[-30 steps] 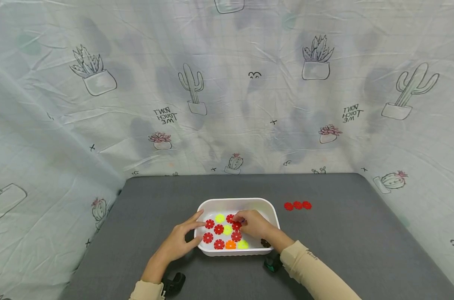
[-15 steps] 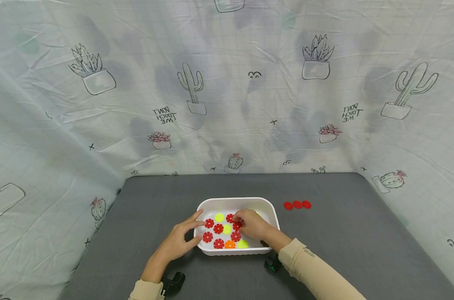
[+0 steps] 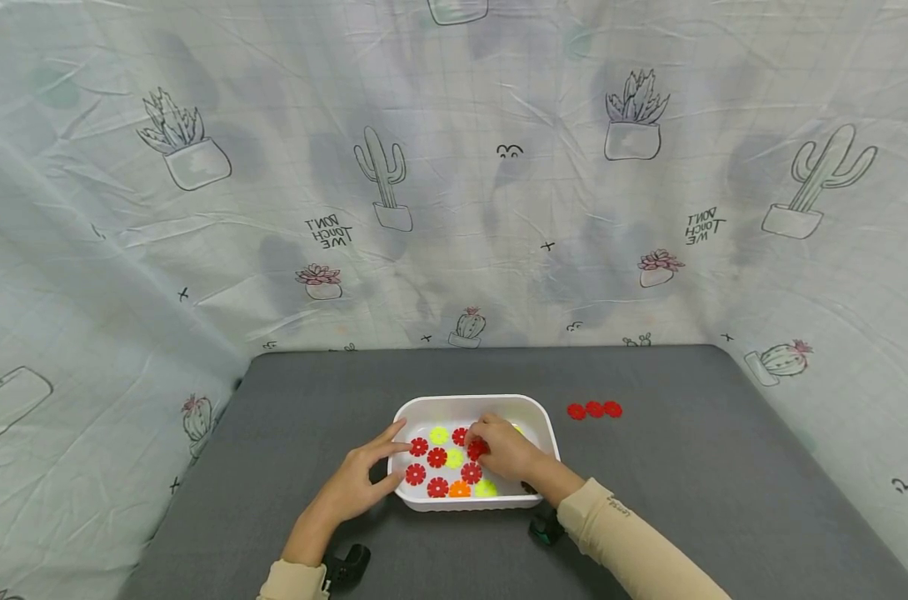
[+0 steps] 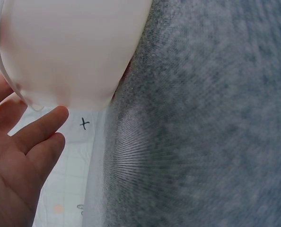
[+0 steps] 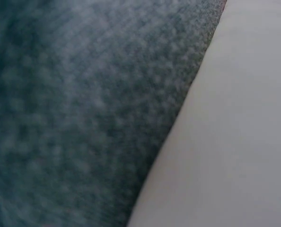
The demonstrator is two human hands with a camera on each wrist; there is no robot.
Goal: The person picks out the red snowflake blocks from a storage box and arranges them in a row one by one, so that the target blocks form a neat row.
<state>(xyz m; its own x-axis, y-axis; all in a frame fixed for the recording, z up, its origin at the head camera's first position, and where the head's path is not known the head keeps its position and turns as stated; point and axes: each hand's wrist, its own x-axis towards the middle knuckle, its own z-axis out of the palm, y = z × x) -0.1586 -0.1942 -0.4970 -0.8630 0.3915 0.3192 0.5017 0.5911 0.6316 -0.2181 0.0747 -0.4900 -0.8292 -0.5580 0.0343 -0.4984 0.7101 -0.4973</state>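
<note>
A white tray [image 3: 491,503] holds several flower-shaped discs: red [image 3: 436,457], yellow-green [image 3: 439,436] and one orange [image 3: 460,489]. My right hand [image 3: 505,448] reaches inside and pinches a red disc [image 3: 477,450] near the tray's middle. My left hand [image 3: 356,483] rests at the tray's left end, its fingers spread over the rim. In the left wrist view the left hand [image 4: 17,156] lies against the outside of the tray wall [image 4: 74,52]. The right wrist view has only the tray's outer wall [image 5: 225,123], with the right hand out of sight.
Three red discs [image 3: 594,409] lie in a row on the grey table [image 3: 679,467], beyond the tray's right end. A dark piece [image 3: 528,487] is partly hidden under my right wrist in the tray. A patterned cloth [image 3: 454,183] hangs behind the table.
The red disc at my right fingertips has shifted slightly to the right and is less covered. My right fingers have moved a little; my left hand has stayed in place.
</note>
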